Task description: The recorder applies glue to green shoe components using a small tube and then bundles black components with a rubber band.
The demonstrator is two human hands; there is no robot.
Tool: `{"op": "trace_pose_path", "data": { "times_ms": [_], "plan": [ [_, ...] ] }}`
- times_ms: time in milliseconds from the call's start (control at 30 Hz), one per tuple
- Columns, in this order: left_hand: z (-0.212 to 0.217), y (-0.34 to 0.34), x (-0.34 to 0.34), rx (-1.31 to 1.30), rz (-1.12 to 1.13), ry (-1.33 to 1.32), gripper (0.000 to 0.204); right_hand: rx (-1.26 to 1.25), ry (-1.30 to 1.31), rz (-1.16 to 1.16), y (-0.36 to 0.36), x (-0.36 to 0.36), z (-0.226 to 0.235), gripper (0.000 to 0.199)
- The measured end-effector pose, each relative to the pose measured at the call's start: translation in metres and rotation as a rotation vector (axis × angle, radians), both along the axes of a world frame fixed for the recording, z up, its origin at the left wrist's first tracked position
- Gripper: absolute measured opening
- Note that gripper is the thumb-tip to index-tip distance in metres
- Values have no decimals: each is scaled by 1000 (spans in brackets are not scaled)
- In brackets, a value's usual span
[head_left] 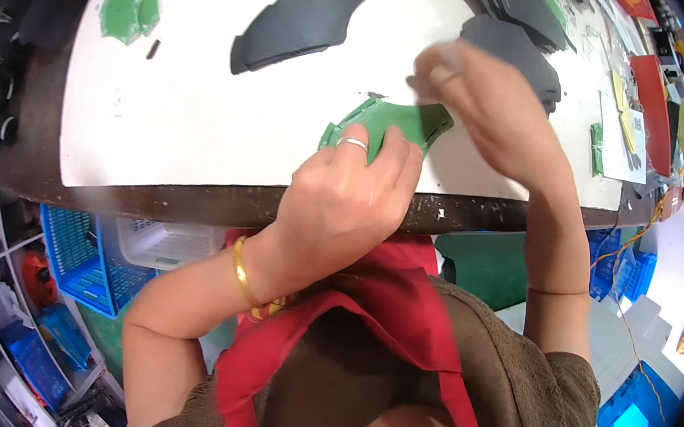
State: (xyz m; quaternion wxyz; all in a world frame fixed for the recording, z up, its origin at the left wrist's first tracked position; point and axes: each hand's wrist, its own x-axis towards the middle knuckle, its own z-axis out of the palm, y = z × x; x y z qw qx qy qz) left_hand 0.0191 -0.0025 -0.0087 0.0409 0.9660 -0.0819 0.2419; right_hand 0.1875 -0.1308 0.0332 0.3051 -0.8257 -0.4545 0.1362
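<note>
My left hand [356, 191], with a ring and a gold bangle, presses its fingers down on a green flat shaped piece [407, 121] at the table's near edge. Narrow slots run near the piece's ends, and my fingers cover part of it. Just right of and above the piece, my right hand [489, 102] is raised with its fingers curled together, slightly blurred. Whatever it may hold is hidden. Beyond them lies a small stack of dark grey shaped pieces [297, 26]. More dark grey pieces [513, 58] are piled past my right hand.
Other green pieces [129, 11] lie at the far left of the white tabletop [182, 122], near a small dark bit [153, 49]. Papers and a red sheet [652, 114] line the right side. Below the table's edge stand a blue basket [85, 265] and a white basket [166, 244].
</note>
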Motion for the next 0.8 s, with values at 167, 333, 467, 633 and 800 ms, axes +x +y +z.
{"op": "trace_pose_path", "data": {
  "times_ms": [167, 333, 467, 633, 800],
  "plan": [
    [7, 14, 0, -139, -97, 53, 14, -175, -286, 177, -6, -6, 8, 24],
    [8, 91, 25, -90, 27, -236, 21, 146, 370, -416, -59, 63, 19, 19],
    [8, 106, 21, -87, 171, -20, 24, 192, 62, -584, -98, 85, 17, 26],
    [2, 121, 13, -191, 108, -1, 18, 442, 144, -492, -91, 59, 6, 21],
    [15, 110, 13, -87, 104, 77, 16, 423, 215, -395, -60, 33, 4, 17]
  ]
}}
